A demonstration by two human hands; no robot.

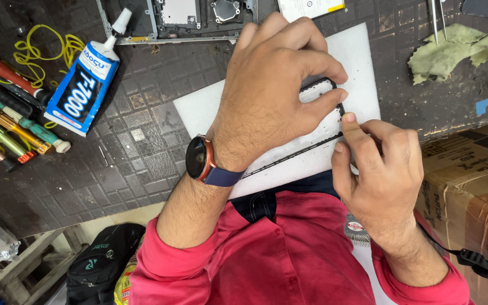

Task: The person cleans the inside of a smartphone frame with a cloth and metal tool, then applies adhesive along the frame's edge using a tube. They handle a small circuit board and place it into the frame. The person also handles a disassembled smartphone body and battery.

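Observation:
A thin black phone frame (289, 156) lies on a white foam pad (199, 107) on the dark workbench. My left hand (272, 90), with a round watch on its wrist, presses down on the frame and covers most of it; its fingertips rest on the frame's far corner. My right hand (379, 164) pinches the frame's near edge between thumb and forefinger. Both arms wear red sleeves.
A blue-and-white glue tube (83, 85) lies at the left beside several screwdrivers (12, 121) and yellow wire. An opened phone body (182, 17) sits at the top, a green cloth (453, 51) with tweezers at the top right, a cardboard box (470, 186) at the right.

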